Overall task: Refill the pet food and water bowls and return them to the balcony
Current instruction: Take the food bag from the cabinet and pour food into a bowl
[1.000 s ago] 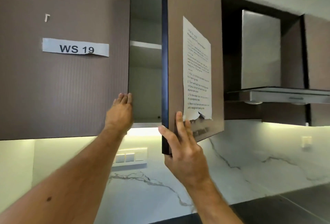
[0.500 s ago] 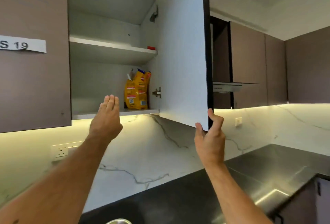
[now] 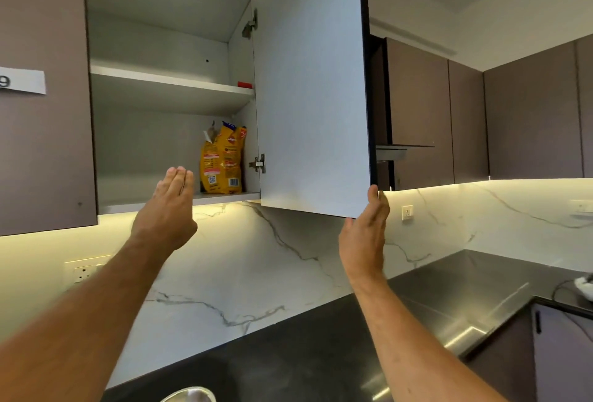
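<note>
Yellow bag [image 3: 222,161] of pet food is finally in sight, standing on the bottom shelf [image 3: 224,199] at the right end, tucked into the corner by the lower hinge [image 3: 258,163], just left of centre frame. Left hand [image 3: 170,209] has its fingers [image 3: 179,177] straight and pressed together, holding nothing, hovering just left of the bag and not touching it yet. Right hand [image 3: 364,234] is up at the lower outer corner of the door [image 3: 313,80]; the fingers look wrapped round the edge, thumb on the near face, though the far side is hidden.

What changed: a second ago the door was only cracked, its outside with a taped paper sheet facing me and the left hand up at the cabinet's edge, nothing inside visible. Half a second ago it had swung wide and the bag showed. Now it's at about the same angle, the right hand has slid a bit lower on the corner, and the left hand sits closer to the bag.

For the task, I'd say this is still early: cupboard open, food found, grab comes next. No bowls visible unless that metal rim [image 3: 189,395] at the bottom edge is one, can't tell. Bench [image 3: 288,353] below is dark.
</note>
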